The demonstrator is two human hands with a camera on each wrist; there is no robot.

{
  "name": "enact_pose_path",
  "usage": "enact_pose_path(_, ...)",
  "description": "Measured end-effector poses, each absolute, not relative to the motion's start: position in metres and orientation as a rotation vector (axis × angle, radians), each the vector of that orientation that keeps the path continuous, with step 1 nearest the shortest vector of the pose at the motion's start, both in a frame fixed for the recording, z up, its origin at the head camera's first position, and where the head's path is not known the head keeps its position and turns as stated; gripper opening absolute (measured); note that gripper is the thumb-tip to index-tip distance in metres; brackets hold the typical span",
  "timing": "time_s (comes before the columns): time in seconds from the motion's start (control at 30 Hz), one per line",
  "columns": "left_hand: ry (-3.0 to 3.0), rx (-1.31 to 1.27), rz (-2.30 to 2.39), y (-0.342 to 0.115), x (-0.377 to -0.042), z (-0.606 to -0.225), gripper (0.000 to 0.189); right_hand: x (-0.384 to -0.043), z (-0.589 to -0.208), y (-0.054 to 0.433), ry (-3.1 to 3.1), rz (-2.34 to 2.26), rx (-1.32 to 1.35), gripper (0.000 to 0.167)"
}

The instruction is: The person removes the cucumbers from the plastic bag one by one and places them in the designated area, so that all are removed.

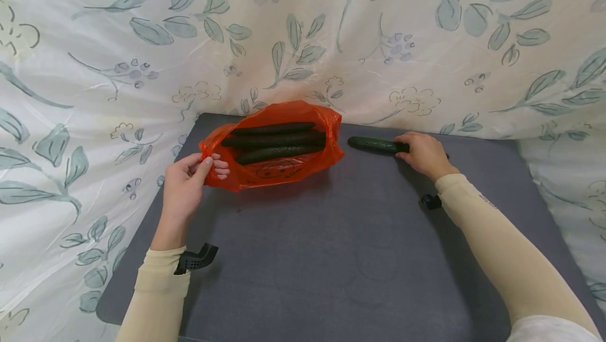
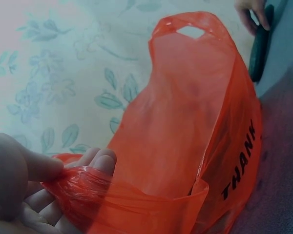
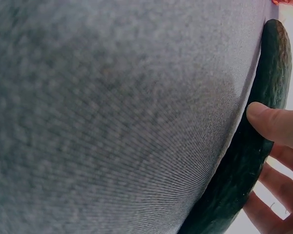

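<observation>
A red plastic bag (image 1: 284,176) lies with its mouth spread toward me at the back of the table. Inside it, several dark green cucumbers (image 1: 279,153) lie side by side. My left hand (image 1: 187,181) pinches the bag's left handle between thumb and fingers; in the left wrist view the bunched plastic (image 2: 83,187) sits in that grip. Right of the bag, another cucumber (image 1: 374,144) lies on the table. My right hand (image 1: 425,155) grips it near its right part, thumb (image 3: 271,119) on the near side and fingers round the far side.
The dark grey table (image 1: 331,247) carries all of this. A white sheet (image 1: 369,42) with a leaf and flower print hangs behind the table and along its sides. Each wrist wears a black camera mount (image 1: 196,259).
</observation>
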State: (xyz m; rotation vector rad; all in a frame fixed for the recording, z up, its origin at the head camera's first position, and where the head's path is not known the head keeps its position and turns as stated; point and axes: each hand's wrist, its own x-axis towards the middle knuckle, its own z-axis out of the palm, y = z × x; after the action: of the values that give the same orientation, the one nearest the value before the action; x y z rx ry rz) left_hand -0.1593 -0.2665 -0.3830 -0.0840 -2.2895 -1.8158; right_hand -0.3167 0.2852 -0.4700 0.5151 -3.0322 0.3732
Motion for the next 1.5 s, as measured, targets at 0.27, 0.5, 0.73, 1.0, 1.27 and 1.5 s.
enact_pose_path(0.27, -2.278, -0.075, -1.845, -0.266, -0.160, -0.382, 0.035, -0.315, -0.469, 0.287, -3.038, 0.386, 0.528, 0.047)
enact_pose_path(0.5, -2.286, -0.067, -1.845, -0.266, -0.160, -0.383, 0.035, -0.311, -0.470, 0.285, -3.076, 0.395, 0.531, 0.048)
enact_pose_path(0.73, -2.284, -0.064, -1.846, -0.267, -0.160, -0.384, 0.035, -0.308, -0.470, 0.285, -3.086, 0.388, 0.528, 0.049)
enact_pose_path(1.0, -2.286, -0.063, -1.837, -0.266, -0.159, -0.383, 0.035, -0.307, -0.468, 0.285, -3.106, 0.399, 0.526, 0.048)
enact_pose_path(1.27, -2.276, -0.077, -1.837, -0.267, -0.159, -0.384, 0.035, -0.305, -0.466, 0.286, -3.104, 0.404, 0.532, 0.050)
enact_pose_path(1.5, -2.264, -0.106, -1.846, -0.266, -0.160, -0.383, 0.034, -0.302, -0.462, 0.285, -3.086, 0.408, 0.527, 0.055)
